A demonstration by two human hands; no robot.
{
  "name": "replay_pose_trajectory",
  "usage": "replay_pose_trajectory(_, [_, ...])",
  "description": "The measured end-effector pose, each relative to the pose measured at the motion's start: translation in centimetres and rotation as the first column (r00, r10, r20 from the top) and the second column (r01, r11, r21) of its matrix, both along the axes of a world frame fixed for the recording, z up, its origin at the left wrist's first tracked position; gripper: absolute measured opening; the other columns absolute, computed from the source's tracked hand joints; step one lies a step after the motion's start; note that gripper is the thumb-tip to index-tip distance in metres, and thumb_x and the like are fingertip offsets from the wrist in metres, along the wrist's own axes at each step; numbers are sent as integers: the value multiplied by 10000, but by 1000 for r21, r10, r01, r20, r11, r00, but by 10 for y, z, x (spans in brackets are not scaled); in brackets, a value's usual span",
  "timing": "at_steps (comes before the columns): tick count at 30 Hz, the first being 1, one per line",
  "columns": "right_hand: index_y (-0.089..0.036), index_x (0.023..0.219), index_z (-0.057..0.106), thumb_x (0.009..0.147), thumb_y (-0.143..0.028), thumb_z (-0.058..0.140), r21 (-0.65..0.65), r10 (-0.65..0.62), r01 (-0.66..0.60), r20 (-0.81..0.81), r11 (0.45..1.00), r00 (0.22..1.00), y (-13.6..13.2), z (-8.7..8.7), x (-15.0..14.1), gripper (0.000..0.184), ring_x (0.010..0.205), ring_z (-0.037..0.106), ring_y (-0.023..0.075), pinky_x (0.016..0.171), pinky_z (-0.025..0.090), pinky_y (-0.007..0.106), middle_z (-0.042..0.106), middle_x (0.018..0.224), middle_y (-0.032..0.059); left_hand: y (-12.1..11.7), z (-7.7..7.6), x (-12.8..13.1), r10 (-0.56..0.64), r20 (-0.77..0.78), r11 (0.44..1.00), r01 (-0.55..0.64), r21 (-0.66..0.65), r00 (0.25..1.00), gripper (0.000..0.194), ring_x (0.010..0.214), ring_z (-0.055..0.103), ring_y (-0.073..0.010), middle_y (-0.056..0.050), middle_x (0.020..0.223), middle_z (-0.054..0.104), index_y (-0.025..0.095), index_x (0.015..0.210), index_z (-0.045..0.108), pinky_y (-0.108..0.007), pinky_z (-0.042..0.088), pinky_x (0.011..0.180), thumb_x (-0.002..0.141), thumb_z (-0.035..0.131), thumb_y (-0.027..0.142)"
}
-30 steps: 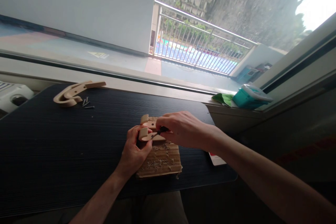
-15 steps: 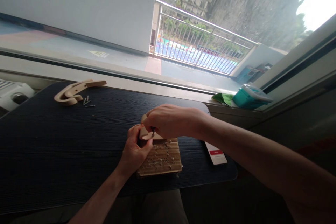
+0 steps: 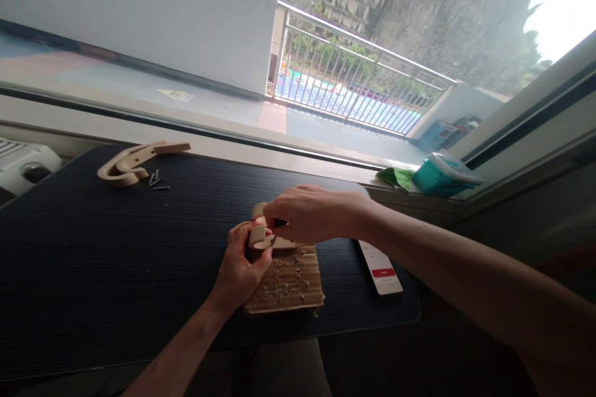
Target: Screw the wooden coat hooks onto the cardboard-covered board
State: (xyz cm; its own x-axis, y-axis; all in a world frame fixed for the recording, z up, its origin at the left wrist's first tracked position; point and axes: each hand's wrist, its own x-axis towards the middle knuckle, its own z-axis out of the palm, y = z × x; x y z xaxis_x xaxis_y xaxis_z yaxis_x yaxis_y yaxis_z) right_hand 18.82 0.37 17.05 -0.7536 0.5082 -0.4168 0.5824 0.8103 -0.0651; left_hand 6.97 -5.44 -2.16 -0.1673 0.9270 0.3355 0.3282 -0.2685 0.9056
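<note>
My left hand point(image 3: 242, 265) is closed around a pale wooden hook-shaped piece point(image 3: 257, 236), thumb at its near end and fingers on its left side. The piece rests on the far part of a corrugated cardboard block point(image 3: 291, 279), whose top is pitted with holes and bits. Over the piece, my right hand point(image 3: 295, 214) is bent down with its fingers pinched on a small dark metal piece point(image 3: 272, 240). Its lower tip meets the wood beside my left thumb. My fingers cover most of it, so its kind cannot be told.
A second curved wooden hook point(image 3: 121, 167) lies at the table's far left, with several screws point(image 3: 156, 180) beside it. A phone point(image 3: 384, 276) lies right of the cardboard. On the sill are a green cloth point(image 3: 395, 177) and a teal box point(image 3: 444, 173). The dark table point(image 3: 116, 260) meets the window.
My right hand has shifted slightly right and turned, showing more of the wooden piece and phone. My left hand keeps its grip in the same place.
</note>
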Motion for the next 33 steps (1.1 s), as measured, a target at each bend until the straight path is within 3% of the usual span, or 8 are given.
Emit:
replay_pose_trajectory(17, [-161, 884, 628, 802, -109, 498, 80, 45, -45, 7, 996, 999, 3, -3, 4, 162, 777, 561, 139, 629, 356, 241, 646, 865, 50, 0, -1, 0, -36, 14, 999, 36, -1, 999, 290, 1077, 528, -217, -71, 1097, 540, 217, 1018, 563, -429, 393, 1011, 732, 611, 215])
replay_pose_trajectory(25, [-144, 785, 606, 815, -78, 509, 85, 190, -186, -42, 979, 981, -3, -10, 2, 121, 761, 547, 149, 671, 386, 257, 619, 817, 51, 0, 0, 0, 8, 10, 1000, -8, -24, 1000, 332, 1030, 544, -221, -53, 1047, 539, 230, 1027, 531, -404, 446, 954, 706, 615, 250])
replay_pose_trajectory(33, [-139, 900, 601, 828, -95, 534, 105, 262, -258, -35, 961, 964, 2, -16, 2, 108, 847, 544, 174, 742, 401, 288, 593, 920, 70, 0, 0, 1, 15, 17, 999, -15, -31, 1000, 286, 1004, 545, -223, -39, 981, 535, 231, 970, 523, -399, 457, 926, 696, 604, 250])
